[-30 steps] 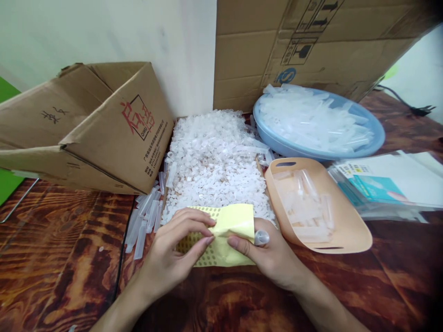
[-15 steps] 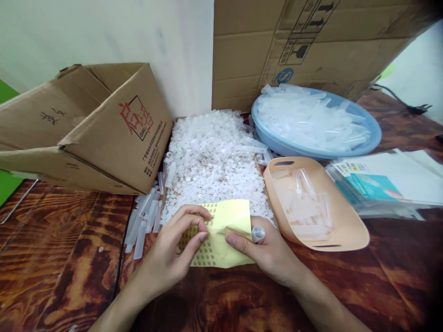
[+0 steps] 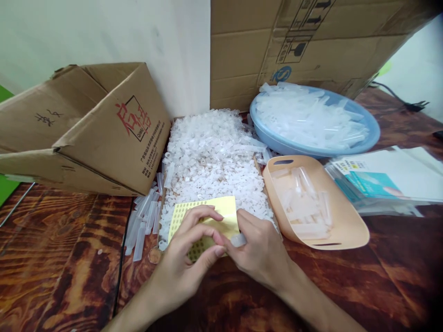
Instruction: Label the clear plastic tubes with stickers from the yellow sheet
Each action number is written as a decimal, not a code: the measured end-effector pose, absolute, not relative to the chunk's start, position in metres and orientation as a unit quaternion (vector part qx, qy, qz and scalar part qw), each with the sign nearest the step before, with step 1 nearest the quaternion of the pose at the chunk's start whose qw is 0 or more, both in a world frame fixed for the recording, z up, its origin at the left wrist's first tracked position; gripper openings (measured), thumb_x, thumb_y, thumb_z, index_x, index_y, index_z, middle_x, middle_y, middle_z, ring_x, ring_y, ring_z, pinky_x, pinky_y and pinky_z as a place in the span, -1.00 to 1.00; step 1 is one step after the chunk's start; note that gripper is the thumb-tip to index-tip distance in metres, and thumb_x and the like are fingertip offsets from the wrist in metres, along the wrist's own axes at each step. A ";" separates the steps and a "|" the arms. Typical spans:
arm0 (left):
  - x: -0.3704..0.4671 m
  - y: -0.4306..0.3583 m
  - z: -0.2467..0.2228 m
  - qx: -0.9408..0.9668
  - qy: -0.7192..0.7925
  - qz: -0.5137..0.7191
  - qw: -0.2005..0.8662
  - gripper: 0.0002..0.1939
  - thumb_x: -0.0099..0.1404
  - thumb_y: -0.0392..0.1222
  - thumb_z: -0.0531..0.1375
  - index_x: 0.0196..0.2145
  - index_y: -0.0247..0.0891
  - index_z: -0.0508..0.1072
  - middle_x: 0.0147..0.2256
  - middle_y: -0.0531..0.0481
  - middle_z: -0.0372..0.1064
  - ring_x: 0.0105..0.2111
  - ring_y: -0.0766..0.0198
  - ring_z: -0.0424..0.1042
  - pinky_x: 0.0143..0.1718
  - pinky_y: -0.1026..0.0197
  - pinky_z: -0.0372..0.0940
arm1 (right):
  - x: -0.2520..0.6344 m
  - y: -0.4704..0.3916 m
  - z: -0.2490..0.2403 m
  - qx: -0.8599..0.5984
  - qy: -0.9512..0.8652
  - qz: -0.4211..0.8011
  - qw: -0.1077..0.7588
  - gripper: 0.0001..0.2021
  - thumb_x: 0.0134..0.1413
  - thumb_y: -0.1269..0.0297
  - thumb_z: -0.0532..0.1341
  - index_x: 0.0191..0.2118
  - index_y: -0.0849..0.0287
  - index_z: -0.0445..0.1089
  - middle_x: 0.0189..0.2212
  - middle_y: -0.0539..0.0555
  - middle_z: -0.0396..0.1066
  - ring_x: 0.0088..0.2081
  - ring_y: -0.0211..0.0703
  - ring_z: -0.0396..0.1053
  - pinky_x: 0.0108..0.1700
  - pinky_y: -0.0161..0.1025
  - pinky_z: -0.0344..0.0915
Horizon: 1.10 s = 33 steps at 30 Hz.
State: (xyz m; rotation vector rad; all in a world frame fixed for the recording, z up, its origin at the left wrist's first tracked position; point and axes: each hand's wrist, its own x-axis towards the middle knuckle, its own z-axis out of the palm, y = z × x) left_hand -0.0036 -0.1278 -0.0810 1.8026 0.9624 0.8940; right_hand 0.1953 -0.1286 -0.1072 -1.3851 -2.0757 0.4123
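Observation:
A yellow sheet (image 3: 226,208) with rows of small dark dots slants in front of a heap of small clear plastic pieces (image 3: 214,152). My left hand (image 3: 192,251) is curled round the sheet's lower part, its thumb and index finger pinched near the sheet's right side. Against those fingertips rests the thumb of my right hand (image 3: 259,244), which is closed round a clear plastic tube (image 3: 238,239). Only the tube's end shows between the fingers.
An open cardboard box (image 3: 117,129) stands at the left, beside loose tubes (image 3: 140,240). At the right are a blue basin (image 3: 374,131) of tubes, a peach tray (image 3: 349,226) holding several, and flat plastic packets (image 3: 377,182). A large carton (image 3: 238,55) stands behind.
My right hand has let go of the sheet and turned inward with the tube, its thumb now meeting my left fingertips. The sheet has shifted left and its right side has flattened out.

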 end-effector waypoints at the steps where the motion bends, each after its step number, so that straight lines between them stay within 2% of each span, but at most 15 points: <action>1: -0.002 -0.128 -0.082 0.724 0.392 0.361 0.438 -0.92 0.46 -0.29 0.22 -0.21 -0.13 0.47 0.09 -0.10 0.37 0.26 0.07 0.28 0.29 0.04 0.23 | 0.195 -0.129 -0.107 -0.519 -0.788 0.147 0.298 -0.58 0.42 0.00 0.14 -0.31 0.27 0.47 -0.47 0.12 0.42 -0.49 -0.11 0.39 -0.44 -0.20 0.10; 6: 0.004 -0.128 -0.086 0.714 0.404 0.362 0.442 -0.92 0.48 -0.28 0.21 -0.21 -0.13 0.45 0.09 -0.08 0.35 0.26 0.10 0.26 0.28 0.08 0.21 | 0.193 -0.129 -0.107 -0.513 -0.796 0.136 0.293 -0.53 0.44 -0.05 0.07 -0.30 0.26 0.45 -0.45 0.13 0.43 -0.50 -0.12 0.40 -0.46 -0.19 0.11; 17: 0.009 -0.127 -0.087 0.717 0.410 0.359 0.435 -0.92 0.47 -0.28 0.21 -0.23 -0.14 0.45 0.06 -0.09 0.35 0.20 0.09 0.30 0.25 0.06 0.21 | 0.194 -0.130 -0.109 -0.516 -0.795 0.146 0.283 -0.76 0.32 0.16 0.13 -0.30 0.20 0.40 -0.45 0.09 0.42 -0.50 -0.15 0.37 -0.46 -0.23 0.11; 22: 0.009 -0.128 -0.088 0.706 0.418 0.360 0.445 -0.92 0.47 -0.26 0.22 -0.24 -0.15 0.46 0.07 -0.09 0.35 0.20 0.09 0.30 0.25 0.06 0.20 | 0.193 -0.130 -0.109 -0.518 -0.794 0.157 0.277 -0.72 0.34 0.13 0.14 -0.30 0.22 0.41 -0.45 0.09 0.41 -0.49 -0.14 0.38 -0.46 -0.22 0.13; 33: 0.012 -0.129 -0.088 0.701 0.425 0.368 0.439 -0.92 0.46 -0.28 0.22 -0.24 -0.15 0.45 0.05 -0.07 0.35 0.18 0.10 0.31 0.22 0.05 0.19 | 0.192 -0.131 -0.110 -0.522 -0.787 0.169 0.283 -0.74 0.31 0.22 0.10 -0.28 0.26 0.46 -0.43 0.11 0.41 -0.46 -0.11 0.41 -0.43 -0.20 0.13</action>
